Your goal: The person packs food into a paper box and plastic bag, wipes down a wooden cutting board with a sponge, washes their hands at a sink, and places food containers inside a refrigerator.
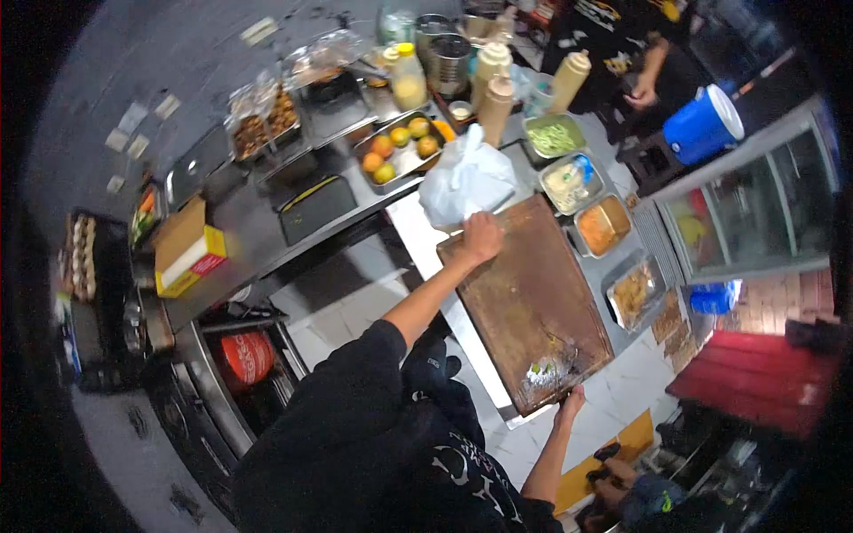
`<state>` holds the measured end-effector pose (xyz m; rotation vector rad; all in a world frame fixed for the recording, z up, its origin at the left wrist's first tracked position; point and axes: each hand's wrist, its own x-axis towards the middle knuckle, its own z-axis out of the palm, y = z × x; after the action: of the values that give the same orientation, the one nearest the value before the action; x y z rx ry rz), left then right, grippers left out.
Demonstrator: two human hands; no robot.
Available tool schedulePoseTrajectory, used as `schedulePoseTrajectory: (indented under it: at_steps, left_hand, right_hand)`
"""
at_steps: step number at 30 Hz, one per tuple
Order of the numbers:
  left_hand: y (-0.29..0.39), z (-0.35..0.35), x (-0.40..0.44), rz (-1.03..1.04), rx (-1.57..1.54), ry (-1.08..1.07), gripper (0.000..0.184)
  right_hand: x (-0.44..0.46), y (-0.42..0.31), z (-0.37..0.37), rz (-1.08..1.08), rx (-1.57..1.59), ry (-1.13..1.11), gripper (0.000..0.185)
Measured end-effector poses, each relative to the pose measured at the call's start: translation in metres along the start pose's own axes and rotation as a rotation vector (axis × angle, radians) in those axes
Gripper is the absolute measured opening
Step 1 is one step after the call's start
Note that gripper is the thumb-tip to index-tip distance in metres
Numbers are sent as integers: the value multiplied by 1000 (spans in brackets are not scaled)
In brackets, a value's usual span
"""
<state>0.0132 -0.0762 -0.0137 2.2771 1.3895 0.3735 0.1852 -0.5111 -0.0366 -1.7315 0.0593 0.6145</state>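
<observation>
A large brown cutting board [538,293] lies slantwise on the white counter in front of me. My left hand [482,238] is closed at the board's far end, fingers curled over its edge and close against a tied white plastic bag [466,185]. At the near end, my right hand [573,404] grips the board's corner, its fingers partly hidden beneath. A wet whitish patch with green scraps [544,369] is on the board near that hand.
Metal tubs of shredded greens [554,137] and orange food [602,226] line the board's right. Beyond the bag are a fruit tray [398,151] and sauce bottles [494,99]. A person's hand [641,93] shows at the top. A glass-door fridge [755,209] stands at right.
</observation>
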Motion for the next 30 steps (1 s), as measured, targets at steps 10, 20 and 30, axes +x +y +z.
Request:
schedulePoseTrajectory:
  at_steps: [10, 20, 30]
  left_hand:
    - [-30, -60, -162, 68, -406, 161, 38]
    - [-340, -144, -439, -651, -573, 708, 18]
    - [-570, -342, -504, -797, -423, 1119, 28]
  right_hand:
    - [-13, 34, -73, 33, -73, -137, 19]
    - [-2, 18, -62, -472, -532, 501, 38]
    - [-219, -20, 309, -849, -415, -682, 24]
